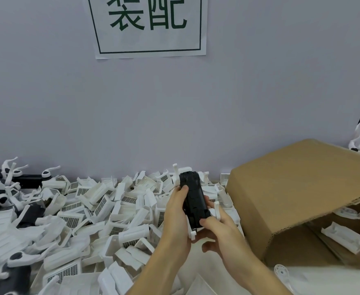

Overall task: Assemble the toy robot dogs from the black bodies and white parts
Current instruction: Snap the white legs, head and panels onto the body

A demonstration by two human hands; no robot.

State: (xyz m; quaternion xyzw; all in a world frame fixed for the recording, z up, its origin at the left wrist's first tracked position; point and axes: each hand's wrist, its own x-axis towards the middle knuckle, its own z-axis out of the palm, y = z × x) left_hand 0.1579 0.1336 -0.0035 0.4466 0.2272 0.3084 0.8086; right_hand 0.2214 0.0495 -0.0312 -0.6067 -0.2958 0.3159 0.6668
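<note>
Held above the heap of white parts [102,211], the body [192,201] (light, stiff plastic, likely) sits clamped between left hand [175,211] fingers and right hand [217,228] thumb, best gripped by its flanks, not the thin white legs.

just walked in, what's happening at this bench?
A person is putting together a toy robot dog. Both hands hold one black body above the bench: the left hand grips its left side, the right hand grips the near end with the thumb on top. White legs already stick out of the body. A big pile of loose white parts covers the bench to the left, finished dogs lie at the far left, and an open cardboard box lies on its side at the right.
</note>
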